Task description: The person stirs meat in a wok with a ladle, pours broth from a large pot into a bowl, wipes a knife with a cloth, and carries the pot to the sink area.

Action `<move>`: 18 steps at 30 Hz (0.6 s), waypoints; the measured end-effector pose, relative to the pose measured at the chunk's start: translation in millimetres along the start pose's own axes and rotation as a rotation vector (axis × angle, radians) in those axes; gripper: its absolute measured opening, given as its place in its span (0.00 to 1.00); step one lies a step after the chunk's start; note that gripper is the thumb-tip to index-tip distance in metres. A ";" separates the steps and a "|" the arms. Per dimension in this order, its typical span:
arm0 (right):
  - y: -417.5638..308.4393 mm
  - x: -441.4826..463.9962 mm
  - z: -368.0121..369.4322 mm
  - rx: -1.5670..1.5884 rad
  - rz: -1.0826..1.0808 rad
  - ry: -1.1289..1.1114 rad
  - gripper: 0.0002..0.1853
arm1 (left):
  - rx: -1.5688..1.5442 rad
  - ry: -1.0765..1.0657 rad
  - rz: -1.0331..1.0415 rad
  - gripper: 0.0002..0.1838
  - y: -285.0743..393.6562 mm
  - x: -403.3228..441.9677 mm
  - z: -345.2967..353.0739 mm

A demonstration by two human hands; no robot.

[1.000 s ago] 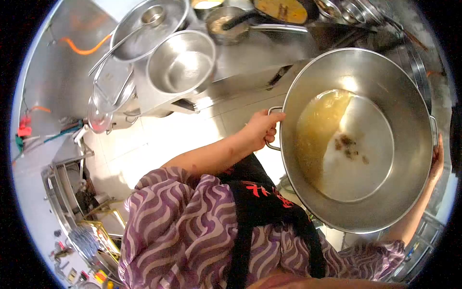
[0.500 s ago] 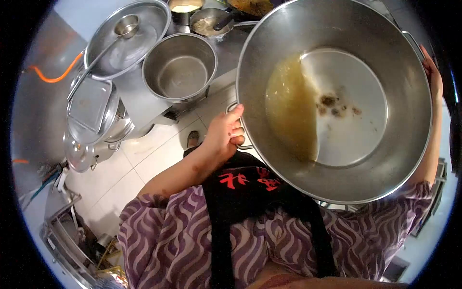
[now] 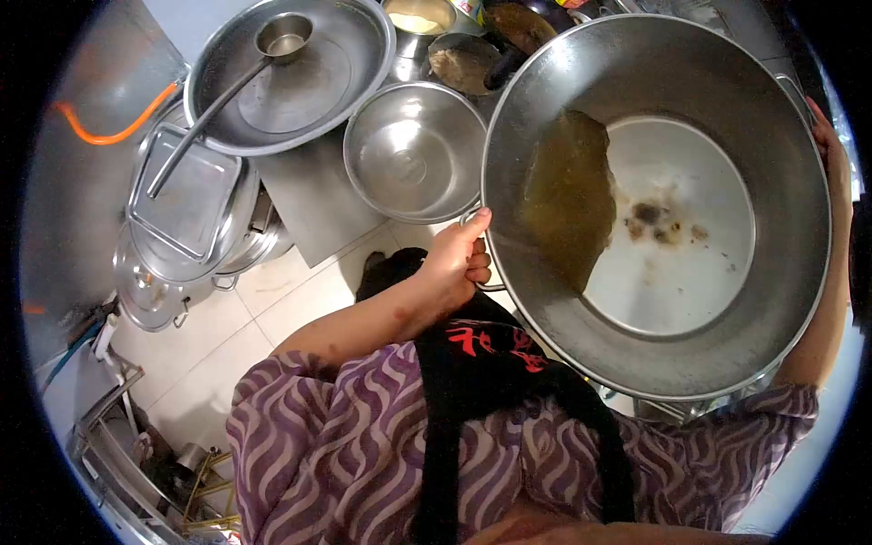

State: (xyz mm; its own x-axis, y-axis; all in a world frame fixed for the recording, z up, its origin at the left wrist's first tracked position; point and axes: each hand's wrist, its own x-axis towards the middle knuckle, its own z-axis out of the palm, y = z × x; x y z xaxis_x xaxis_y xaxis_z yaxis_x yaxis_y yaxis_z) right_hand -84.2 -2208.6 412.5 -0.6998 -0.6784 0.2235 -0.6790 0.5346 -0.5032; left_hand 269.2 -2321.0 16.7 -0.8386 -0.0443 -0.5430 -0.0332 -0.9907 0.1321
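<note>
A large steel stockpot (image 3: 668,372) hangs in front of my apron, tilted down to the left. Brownish liquid (image 3: 570,195) has pooled against its left wall, baring much of the base. Dark burnt-looking spots (image 3: 649,218) mark the bare base. My left hand (image 3: 461,259) is closed around the pot's left handle, thumb on top near the rim. On the far right, my right hand (image 3: 827,141) grips the opposite handle, its fingers partly hidden behind the pot. Just left of the stockpot sits a smaller steel bowl (image 3: 409,168).
A wide steel basin (image 3: 291,109) holds a long-handled ladle (image 3: 213,118). Lidded pots (image 3: 186,213) stand at the left, near an orange hose (image 3: 113,136). Small pans (image 3: 461,65) sit behind the bowl. White floor tiles (image 3: 213,331) show below.
In view, the stockpot has shifted slightly right and down. The bowl and basin have also moved right in the picture. The liquid's edge has changed shape; both hands keep their hold.
</note>
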 end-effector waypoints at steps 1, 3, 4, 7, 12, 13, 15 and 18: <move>-3.1 8.2 2.8 -0.002 0.009 -0.007 0.23 | -0.008 0.001 -0.012 0.14 2.4 0.0 -2.0; -12.4 14.5 12.5 -0.008 0.033 0.000 0.24 | -0.065 -0.010 -0.026 0.13 4.8 2.6 -6.5; -15.3 18.8 15.1 -0.007 0.046 0.001 0.24 | -0.098 -0.027 -0.032 0.13 7.2 5.1 -11.5; -23.6 36.6 15.2 -0.007 0.068 0.013 0.24 | -0.141 -0.008 -0.055 0.14 15.3 5.9 -14.8; -36.0 48.1 23.2 -0.005 0.085 0.024 0.25 | -0.189 -0.038 -0.086 0.15 13.5 9.6 -27.8; -37.3 47.1 24.0 -0.003 0.090 0.025 0.25 | -0.180 -0.028 -0.093 0.15 13.1 11.0 -30.2; -41.7 47.9 27.9 0.001 0.101 0.037 0.25 | -0.160 -0.010 -0.105 0.15 13.9 14.0 -33.4; -50.3 54.4 32.6 0.021 0.116 0.059 0.26 | -0.181 -0.023 -0.137 0.15 14.4 18.3 -39.3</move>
State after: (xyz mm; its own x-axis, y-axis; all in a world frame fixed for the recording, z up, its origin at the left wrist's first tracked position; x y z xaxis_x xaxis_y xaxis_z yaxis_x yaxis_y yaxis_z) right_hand -80.8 -2288.9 422.7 -0.7855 -0.5818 0.2112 -0.5885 0.5963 -0.5460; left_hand 274.7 -2341.1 -23.9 -0.8451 0.0928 -0.5266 -0.0511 -0.9943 -0.0932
